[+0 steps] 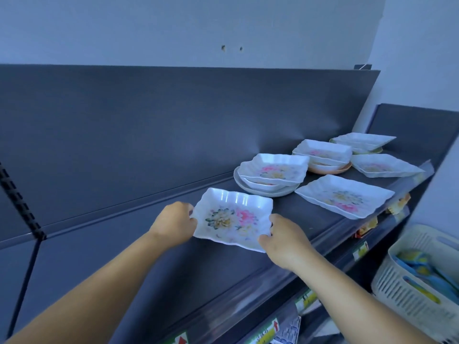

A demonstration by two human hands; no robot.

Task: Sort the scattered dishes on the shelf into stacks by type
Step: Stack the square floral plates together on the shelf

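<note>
dark grey shelving runs across the frame under a pale wall. at centre the left hand and right hand pinch opposite edges of a white square floral dish with a scalloped rim, low over the shelf — whether it touches, i can't tell. sorting looks barely begun: to the right, mixed piles remain — a square dish on a grey round plate, another on an orange round plate, plus a large flat floral tray lying alone.
</note>
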